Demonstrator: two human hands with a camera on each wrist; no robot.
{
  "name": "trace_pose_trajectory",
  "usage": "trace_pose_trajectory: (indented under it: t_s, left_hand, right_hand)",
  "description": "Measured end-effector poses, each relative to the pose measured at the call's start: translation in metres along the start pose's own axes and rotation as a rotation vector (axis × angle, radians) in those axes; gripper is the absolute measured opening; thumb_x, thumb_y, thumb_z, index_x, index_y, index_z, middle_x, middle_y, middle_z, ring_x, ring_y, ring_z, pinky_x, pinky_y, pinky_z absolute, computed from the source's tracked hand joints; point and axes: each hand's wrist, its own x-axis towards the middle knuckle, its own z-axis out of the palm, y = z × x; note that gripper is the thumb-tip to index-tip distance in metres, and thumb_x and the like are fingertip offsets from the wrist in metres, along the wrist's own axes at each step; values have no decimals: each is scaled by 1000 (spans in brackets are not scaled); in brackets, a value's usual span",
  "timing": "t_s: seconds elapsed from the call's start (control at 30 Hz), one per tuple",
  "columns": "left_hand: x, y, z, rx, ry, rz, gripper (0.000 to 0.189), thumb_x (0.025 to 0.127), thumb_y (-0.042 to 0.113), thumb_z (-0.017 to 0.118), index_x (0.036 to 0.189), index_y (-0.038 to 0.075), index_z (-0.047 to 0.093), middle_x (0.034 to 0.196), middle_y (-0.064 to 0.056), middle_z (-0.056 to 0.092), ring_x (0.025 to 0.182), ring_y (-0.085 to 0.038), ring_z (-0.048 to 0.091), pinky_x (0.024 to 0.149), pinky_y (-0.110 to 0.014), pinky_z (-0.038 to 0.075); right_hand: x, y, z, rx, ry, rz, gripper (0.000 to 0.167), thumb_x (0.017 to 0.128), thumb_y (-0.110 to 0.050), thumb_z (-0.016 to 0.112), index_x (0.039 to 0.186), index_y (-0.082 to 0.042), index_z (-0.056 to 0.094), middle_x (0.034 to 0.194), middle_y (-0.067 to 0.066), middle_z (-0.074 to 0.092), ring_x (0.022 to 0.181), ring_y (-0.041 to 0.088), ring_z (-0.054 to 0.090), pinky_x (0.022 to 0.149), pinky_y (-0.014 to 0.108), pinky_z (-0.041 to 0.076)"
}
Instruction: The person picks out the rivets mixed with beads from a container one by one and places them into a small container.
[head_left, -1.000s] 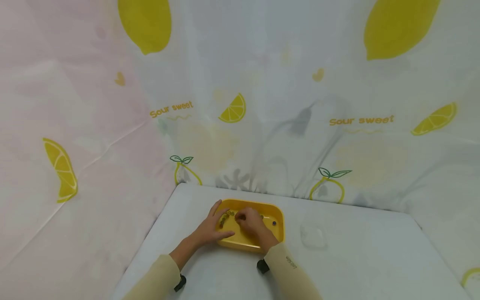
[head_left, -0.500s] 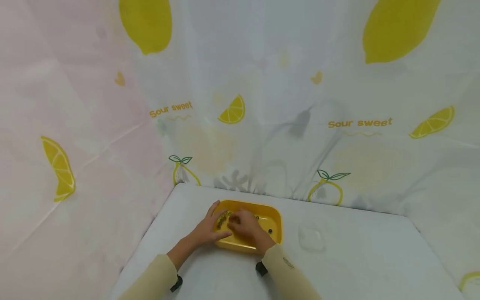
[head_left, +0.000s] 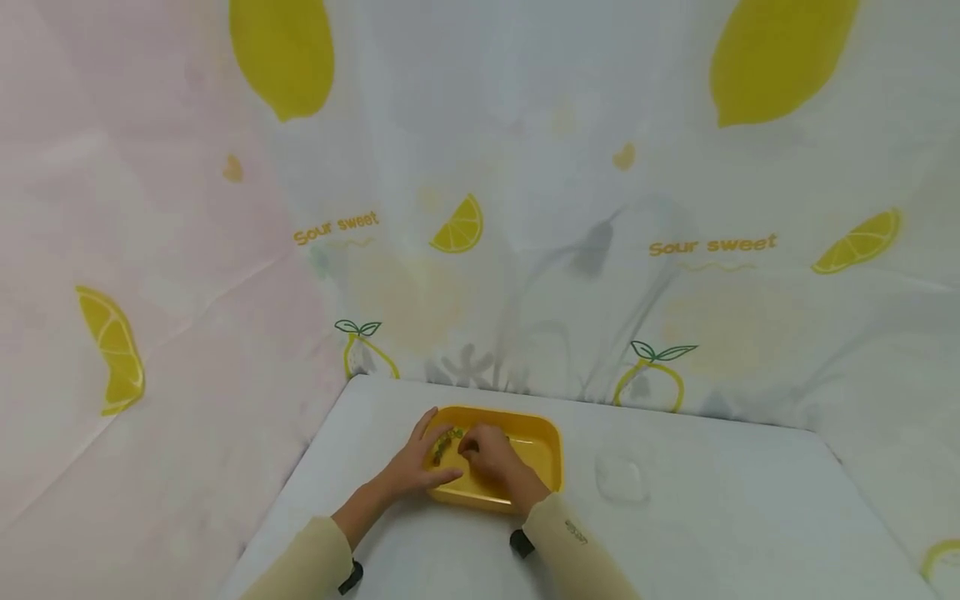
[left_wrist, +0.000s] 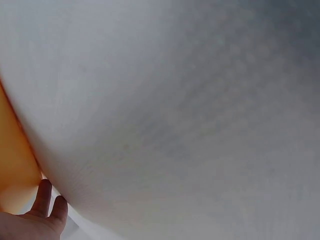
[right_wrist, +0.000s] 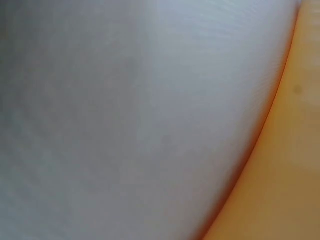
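Observation:
A yellow rectangular tray (head_left: 557, 442) stands on the white table in the head view. Along its left inner side lies a curved row of small greenish beads (head_left: 439, 450). My left hand (head_left: 408, 465) rests over the tray's left end, thumb and fingers spread around the row. In the left wrist view, two of its fingers (left_wrist: 43, 200) reach down past the tray's outer wall. Inside the tray, at the row's right end, my right hand (head_left: 491, 452) has its fingers curled; the tips seem to pinch a small dark bead-like piece, mostly hidden.
A clear, shallow square container (head_left: 621, 477) sits on the table (head_left: 720, 508) to the tray's right. Another small bead (head_left: 507, 439) shows just beyond my right hand. A lemon-printed curtain (head_left: 555, 317) hangs behind the table and along its left side.
My right hand has shifted slightly left toward the row. The dark bead that lay at the tray's right is no longer in sight. My left hand keeps its place; the view has tilted slightly.

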Motion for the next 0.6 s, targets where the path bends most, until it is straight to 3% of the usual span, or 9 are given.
trace_pose_trajectory:
  t_s: [0.4, 0.6]
  left_hand:
    - [-2, 3, 4, 33, 21, 43, 80, 84, 50, 74, 147, 10, 45, 165, -17, 10, 143, -46, 33, 107, -64, 37]
    - [0, 0, 2, 31, 35, 37, 78, 84, 48, 74, 146, 10, 47, 165, -17, 11, 142, -46, 34, 106, -65, 38]
  right_hand:
    - [-6, 5, 0, 7, 32, -34, 9, 88, 1, 69, 87, -4, 76, 88, 6, 74, 83, 21, 67, 76, 30, 56]
    - [-2, 4, 2, -5, -1, -3, 14, 92, 1, 63, 92, -5, 75, 94, 6, 74, 90, 22, 68, 80, 31, 56]
